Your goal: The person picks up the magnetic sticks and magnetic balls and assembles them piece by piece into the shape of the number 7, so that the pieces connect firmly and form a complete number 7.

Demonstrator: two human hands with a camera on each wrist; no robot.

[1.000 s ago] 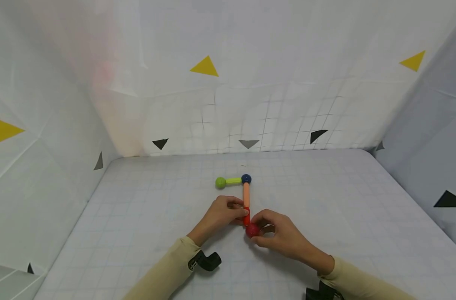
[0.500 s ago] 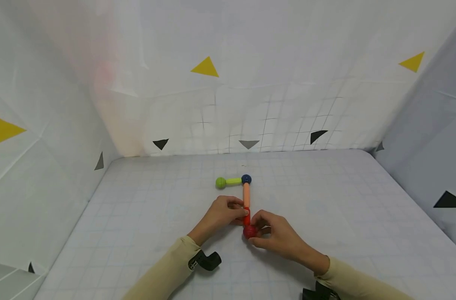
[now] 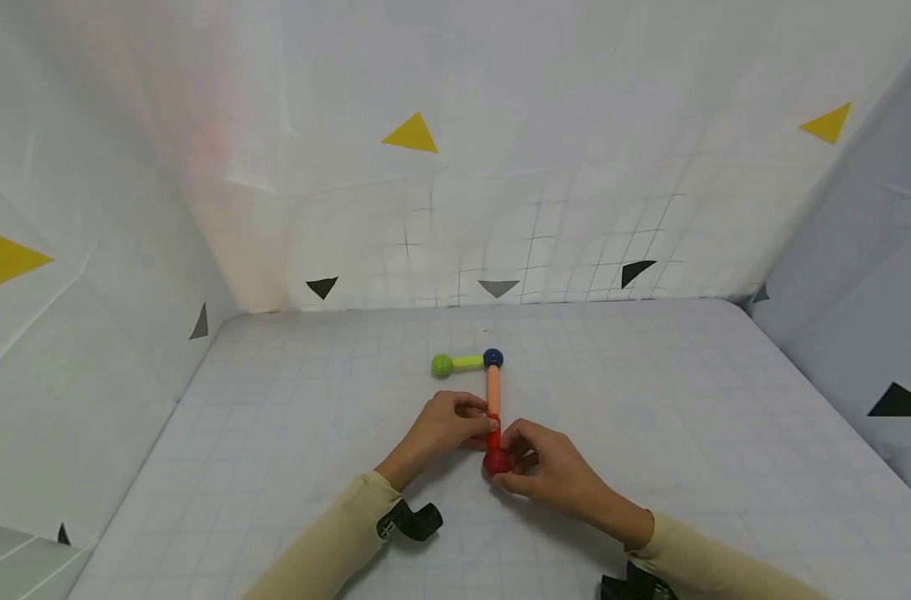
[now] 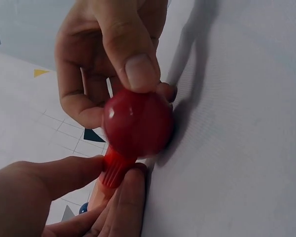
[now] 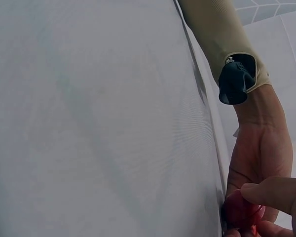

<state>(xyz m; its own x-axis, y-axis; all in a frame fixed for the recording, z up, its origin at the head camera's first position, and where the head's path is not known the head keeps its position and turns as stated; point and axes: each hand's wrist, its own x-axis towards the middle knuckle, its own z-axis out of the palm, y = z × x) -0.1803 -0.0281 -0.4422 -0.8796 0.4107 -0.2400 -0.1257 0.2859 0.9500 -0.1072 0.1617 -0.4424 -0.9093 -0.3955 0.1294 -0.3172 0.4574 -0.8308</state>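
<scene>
My left hand pinches a ribbed red rod between thumb and fingers. At the near end of that rod sits a red ball, held by the thumb and fingertips of my right hand. An orange rod runs in line from the red rod away from me to a dark blue ball. From the blue ball a lime green rod goes left to a green ball. In the left wrist view the red ball meets the red rod's end. Fingers cover part of both.
The pieces lie on a white gridded tabletop. White sheeting with yellow and black triangles stands behind and at both sides. Each cuffed wrist carries a black camera mount.
My right hand has moved slightly left, bringing the red ball from beside the red rod's end into line with it. The left hand has held still.
</scene>
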